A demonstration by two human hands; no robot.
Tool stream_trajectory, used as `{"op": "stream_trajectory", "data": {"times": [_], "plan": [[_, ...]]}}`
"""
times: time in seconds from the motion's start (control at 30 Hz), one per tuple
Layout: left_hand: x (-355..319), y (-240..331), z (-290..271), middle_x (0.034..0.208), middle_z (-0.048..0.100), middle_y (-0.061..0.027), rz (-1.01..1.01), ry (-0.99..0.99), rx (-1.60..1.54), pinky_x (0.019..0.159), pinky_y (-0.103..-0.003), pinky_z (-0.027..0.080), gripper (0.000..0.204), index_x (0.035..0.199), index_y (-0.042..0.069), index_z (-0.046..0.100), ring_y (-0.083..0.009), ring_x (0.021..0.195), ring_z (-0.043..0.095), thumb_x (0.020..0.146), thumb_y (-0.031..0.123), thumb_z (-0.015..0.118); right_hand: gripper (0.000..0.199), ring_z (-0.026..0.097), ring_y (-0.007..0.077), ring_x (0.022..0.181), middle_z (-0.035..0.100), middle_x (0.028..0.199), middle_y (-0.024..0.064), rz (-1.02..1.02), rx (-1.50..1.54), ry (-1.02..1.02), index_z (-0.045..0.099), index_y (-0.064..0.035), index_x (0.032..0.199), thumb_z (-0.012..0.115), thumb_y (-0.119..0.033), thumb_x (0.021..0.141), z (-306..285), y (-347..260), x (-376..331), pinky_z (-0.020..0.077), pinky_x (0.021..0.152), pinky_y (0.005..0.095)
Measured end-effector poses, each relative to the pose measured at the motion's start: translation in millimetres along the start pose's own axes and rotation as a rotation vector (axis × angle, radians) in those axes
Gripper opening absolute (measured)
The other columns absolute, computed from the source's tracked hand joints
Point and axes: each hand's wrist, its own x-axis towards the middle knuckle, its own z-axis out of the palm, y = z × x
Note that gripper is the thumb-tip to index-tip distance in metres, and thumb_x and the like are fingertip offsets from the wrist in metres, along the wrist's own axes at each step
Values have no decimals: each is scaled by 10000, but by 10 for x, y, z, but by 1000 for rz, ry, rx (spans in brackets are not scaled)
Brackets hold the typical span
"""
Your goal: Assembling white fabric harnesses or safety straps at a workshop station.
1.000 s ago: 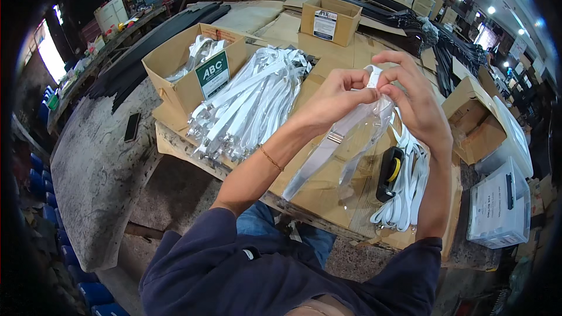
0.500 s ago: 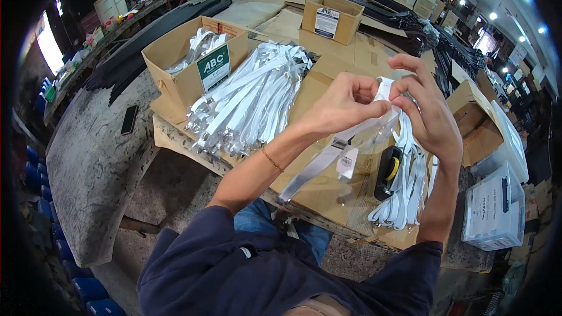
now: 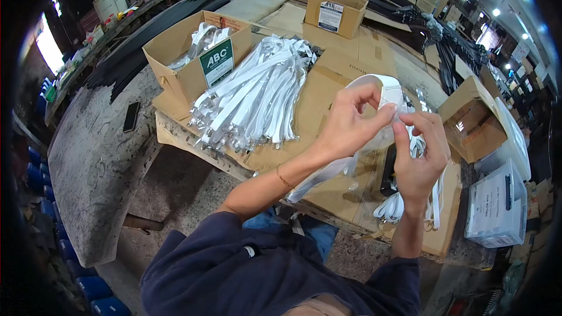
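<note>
My left hand [image 3: 354,120] is closed on a looped white strap [image 3: 391,90] in a clear plastic sleeve [image 3: 380,138]. The strap's other end [image 3: 316,180] hangs down past my left wrist over the cardboard. Close beside it, my right hand [image 3: 422,155] pinches the edge of the plastic between thumb and forefinger. Beneath my right hand lie loose white straps [image 3: 391,208] and a black object [image 3: 387,178], mostly hidden. A large heap of plastic-sleeved white straps [image 3: 257,90] lies to the left.
An open carton [image 3: 170,79] with more sleeved straps stands behind the heap. Another small carton [image 3: 351,20] is at the back. A phone [image 3: 131,117] lies on the left table. At right are an open carton [image 3: 474,123] and a clear plastic bin [image 3: 497,208]. Black strips [image 3: 158,35] lie beyond.
Both hands have come lower, and the right has turned and closed its fingers into a pinch. The strap now bows up in a wider loop; its hanging tag is hidden.
</note>
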Motion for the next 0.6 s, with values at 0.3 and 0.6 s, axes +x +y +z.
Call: {"op": "stream_trajectory", "data": {"times": [0.3, 0.6], "plan": [[-148, -87, 128, 651, 456, 38, -60, 113, -204, 544, -242, 288, 215, 694, 35, 509, -38, 622, 354, 829, 113, 656, 170, 507, 158, 604, 602, 815, 59, 148, -28, 42, 615, -24, 907, 654, 48, 758, 147, -140, -47, 408, 533, 276], [-154, -99, -25, 648, 450, 43, -17, 71, -34, 552, -236, 293, 172, 697, 19, 541, -31, 643, 368, 813, 90, 648, 129, 556, 183, 641, 575, 848, 88, 163, 107, -29, 590, -6, 894, 629, 60, 790, 148, -161, -36, 439, 542, 283]]}}
